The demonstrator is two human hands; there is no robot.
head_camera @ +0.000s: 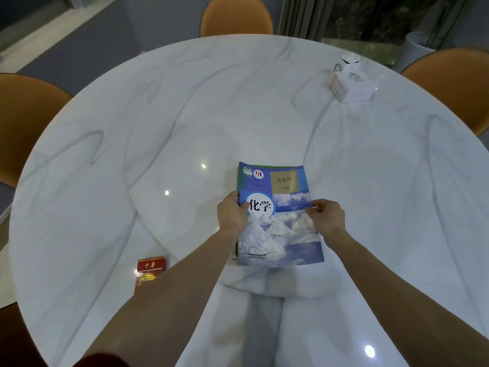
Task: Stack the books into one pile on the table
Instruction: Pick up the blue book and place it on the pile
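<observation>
A blue chemistry textbook with white mounds on its cover lies on top of a pile on the round white marble table. Edges of at least one more book show under its left side. My left hand grips the pile's left edge, thumb on the cover. My right hand pinches the right edge of the top book. Both hands sit at the book's middle height.
A red cigarette pack lies at the near left, beside my left forearm. A white box with small items stands at the far right. Orange chairs ring the table.
</observation>
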